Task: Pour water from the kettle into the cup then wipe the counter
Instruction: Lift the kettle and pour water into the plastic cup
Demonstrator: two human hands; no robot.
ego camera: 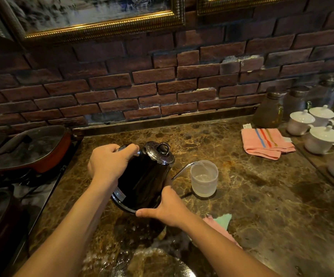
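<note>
Our left hand (110, 162) grips the kettle (144, 176) handle, right hand (165, 206) spread under its base; we keep the spout over the cup (204, 178), tilting slowly

A dark red brick wall (162, 80) rises at the far side, carrying gold-framed pictures (102, 17). Dim warm light glints off the brown marbled counter (262, 196). A stovetop (22, 196) lies left.

My feed is dim and warm-toned. Glare marks the wet marble counter (262, 196) at lower centre and the gilt picture frame (102, 30) at upper left. The brick wall (162, 86) bows from wide-angle distortion. Jars (298, 100) at the right edge look soft and hazy.
</note>
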